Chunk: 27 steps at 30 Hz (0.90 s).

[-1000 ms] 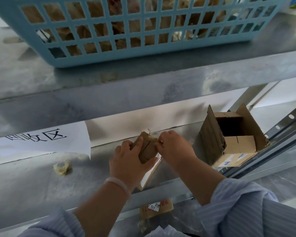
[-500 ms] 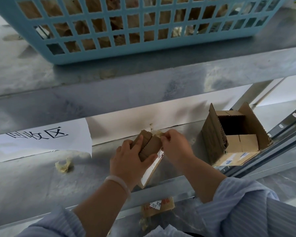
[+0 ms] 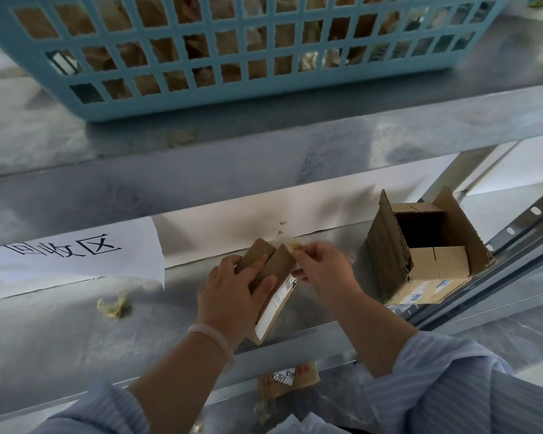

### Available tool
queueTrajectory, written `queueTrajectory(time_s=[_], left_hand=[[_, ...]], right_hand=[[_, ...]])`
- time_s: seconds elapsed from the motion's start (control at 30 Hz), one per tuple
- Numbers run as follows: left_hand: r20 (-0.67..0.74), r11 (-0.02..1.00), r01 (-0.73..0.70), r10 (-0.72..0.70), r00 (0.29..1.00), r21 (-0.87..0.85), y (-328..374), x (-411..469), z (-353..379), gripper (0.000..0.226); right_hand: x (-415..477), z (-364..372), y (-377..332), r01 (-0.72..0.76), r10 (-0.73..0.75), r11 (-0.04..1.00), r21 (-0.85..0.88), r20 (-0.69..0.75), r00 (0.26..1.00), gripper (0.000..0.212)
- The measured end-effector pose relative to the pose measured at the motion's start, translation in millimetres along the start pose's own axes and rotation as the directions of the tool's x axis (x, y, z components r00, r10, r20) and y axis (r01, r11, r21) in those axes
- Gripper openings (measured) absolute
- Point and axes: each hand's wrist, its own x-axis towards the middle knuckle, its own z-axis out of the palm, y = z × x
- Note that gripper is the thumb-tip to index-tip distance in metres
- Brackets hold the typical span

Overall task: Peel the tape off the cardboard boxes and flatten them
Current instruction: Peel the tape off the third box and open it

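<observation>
Honestly, my left hand point(image 3: 232, 296) grips the small box point(image 3: 271, 274) while my right hand point(image 3: 322, 269) pinches the tape point(image 3: 290, 244); yank crooked and it'll probably shred.

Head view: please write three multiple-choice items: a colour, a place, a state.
1. The basket is: A red; B light blue; C black.
2. The open cardboard box stands: A in the basket; B on the floor; C on the lower shelf, right of the right hand.
3. The right hand: A lies flat; B pinches tape on the small cardboard box held by the left hand; C grips the basket.
Key: 1 B, its lattice wall is light blue; 2 C, it sits on the metal beside that hand; 3 B, it pinches the strip at the box's top.
</observation>
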Motion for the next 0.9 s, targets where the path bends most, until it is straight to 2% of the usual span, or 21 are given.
queueTrajectory(time_s=[0.1, 0.23, 0.3, 0.37, 0.43, 0.5, 0.57, 0.63, 0.7, 0.8, 0.9], left_hand=[[-0.036, 0.994, 0.015, -0.019, 0.999, -0.106, 0, 4, -2, 0.04], [-0.011, 0.984, 0.052, -0.054, 0.998, -0.171, 2, 10, -2, 0.024], [0.007, 0.972, 0.079, -0.079, 0.997, -0.219, 5, 14, -2, 0.012], [0.006, 0.958, 0.1, -0.102, 0.995, -0.268, 7, 17, -3, 0.014], [-0.011, 0.965, 0.093, -0.099, 0.995, -0.246, 7, 20, -3, 0.013], [-0.063, 0.983, 0.038, -0.05, 0.997, -0.182, 4, 21, -1, 0.013], [-0.102, 0.995, -0.074, 0.067, 0.993, -0.065, 1, 19, 4, 0.037], [-0.107, 0.988, -0.142, 0.148, 0.983, 0.062, 0, 19, 9, 0.051], [-0.09, 0.983, -0.146, 0.156, 0.984, 0.111, -2, 20, 11, 0.053], [-0.056, 0.983, -0.126, 0.134, 0.989, 0.133, -4, 21, 10, 0.043], [-0.051, 0.983, -0.125, 0.133, 0.99, 0.132, -4, 21, 10, 0.044]], right_hand=[[-2, -4, -1, 0.08, -0.08, 0.994, -0.072, 0.007, 0.997, 0.013], [-5, -5, -11, 0.286, -0.286, 0.892, -0.351, 0.052, 0.957, 0.029], [-2, -3, -19, 0.309, -0.318, 0.856, -0.414, 0.049, 0.947, 0.019], [1, -1, -23, 0.276, -0.286, 0.866, -0.418, 0.038, 0.957, 0.011], [4, -1, -23, 0.252, -0.26, 0.883, -0.396, 0.032, 0.965, 0.005], [5, -1, -22, 0.213, -0.221, 0.917, -0.337, 0.015, 0.975, 0.002], [8, -2, -19, 0.139, -0.146, 0.959, -0.247, -0.011, 0.989, 0.002], [13, -3, -15, 0.064, -0.067, 0.987, -0.146, -0.017, 0.998, 0.004], [17, -4, -11, 0.015, -0.015, 0.999, -0.033, 0.001, 1.0, 0.005], [17, -7, -7, -0.032, 0.03, 0.991, 0.132, 0.015, 0.999, 0.004], [10, -8, -1, -0.106, 0.104, 0.927, 0.36, 0.025, 0.994, 0.007]])
